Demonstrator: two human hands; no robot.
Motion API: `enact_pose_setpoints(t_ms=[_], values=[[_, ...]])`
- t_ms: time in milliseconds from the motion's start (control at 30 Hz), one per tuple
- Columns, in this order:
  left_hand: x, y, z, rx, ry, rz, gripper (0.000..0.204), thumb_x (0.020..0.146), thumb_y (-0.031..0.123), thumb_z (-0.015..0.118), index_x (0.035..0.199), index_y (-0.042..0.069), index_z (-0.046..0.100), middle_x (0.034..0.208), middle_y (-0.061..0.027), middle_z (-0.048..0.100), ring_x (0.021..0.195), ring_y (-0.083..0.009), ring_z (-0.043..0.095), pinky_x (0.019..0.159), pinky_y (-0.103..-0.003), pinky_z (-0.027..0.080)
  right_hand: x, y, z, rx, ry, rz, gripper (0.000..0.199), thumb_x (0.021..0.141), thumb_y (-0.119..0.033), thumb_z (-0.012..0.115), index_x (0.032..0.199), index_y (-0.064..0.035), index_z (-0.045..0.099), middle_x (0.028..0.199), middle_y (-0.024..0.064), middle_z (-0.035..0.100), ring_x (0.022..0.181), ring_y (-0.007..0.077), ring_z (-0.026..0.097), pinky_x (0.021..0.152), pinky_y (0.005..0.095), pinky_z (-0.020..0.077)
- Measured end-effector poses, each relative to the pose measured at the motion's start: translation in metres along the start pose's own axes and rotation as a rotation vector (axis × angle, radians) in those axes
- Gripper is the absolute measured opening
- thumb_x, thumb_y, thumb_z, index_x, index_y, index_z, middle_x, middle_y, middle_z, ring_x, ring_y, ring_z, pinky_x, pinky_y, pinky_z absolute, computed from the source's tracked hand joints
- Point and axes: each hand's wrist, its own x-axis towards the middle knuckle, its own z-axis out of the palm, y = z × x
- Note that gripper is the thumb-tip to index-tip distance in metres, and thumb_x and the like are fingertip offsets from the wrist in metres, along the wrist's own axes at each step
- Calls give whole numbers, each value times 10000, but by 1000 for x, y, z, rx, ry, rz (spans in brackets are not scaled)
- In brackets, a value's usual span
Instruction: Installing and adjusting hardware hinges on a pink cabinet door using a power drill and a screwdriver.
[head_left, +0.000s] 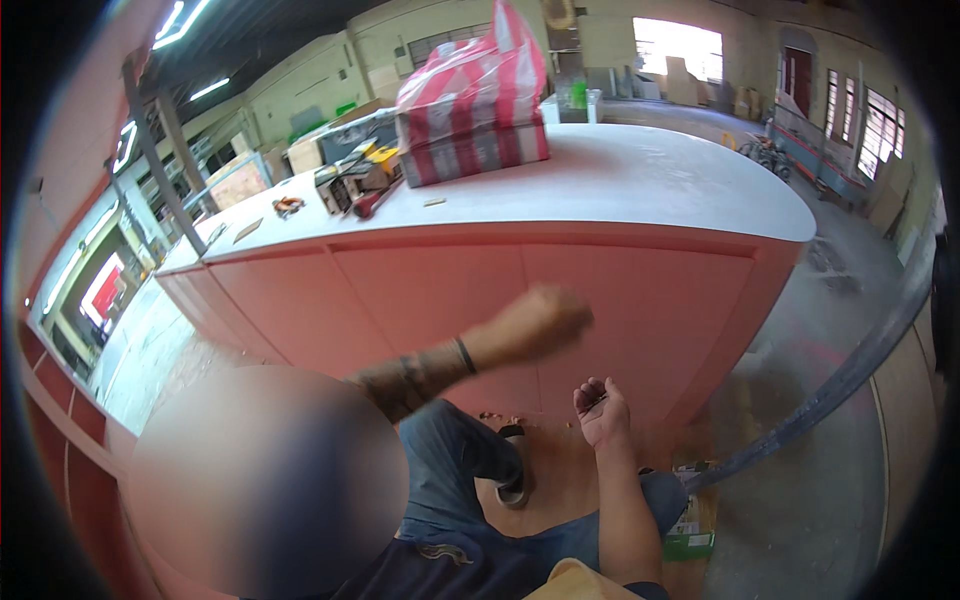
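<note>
My left hand (548,322) is raised in front of the pink cabinet face (430,300). It is curled into a fist and slightly blurred, with a dark band at the wrist; what it may hold is hidden. Lower and to the right, my right hand (603,415) is turned palm up with its fingers curled. Small dark slender pieces (597,403) lie in it, too small to name. The two hands are apart. A blurred patch covers much of the lower left.
On the white countertop (650,180) stand a red-and-white striped plastic bag (475,100), a red-handled tool (372,203) and several boxes and tools. A grey hose-like tube (810,410) curves past on the right. Green packaging (690,545) lies on the floor.
</note>
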Motion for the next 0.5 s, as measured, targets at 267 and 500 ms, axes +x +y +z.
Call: enact_pose_setpoints(t_ms=[267, 500], values=[[-133, 34, 78, -309, -42, -184, 285, 849, 127, 729, 1127, 75, 699, 1049, -105, 708, 1001, -336, 672, 836, -453, 550, -5, 36, -40, -9, -17, 420, 348, 1080, -380, 507, 893, -125, 654, 788, 6, 663, 681, 110, 632, 560, 254, 473], [-322, -31, 8, -207, 182, -1073, 246, 936, 164, 666, 1144, 38, 704, 1128, -206, 696, 1089, -359, 664, 928, -461, 550, -3, 17, -39, -268, 82, 245, 301, 1072, -397, 532, 905, -166, 629, 636, -54, 437, 538, 75, 430, 448, 227, 325]])
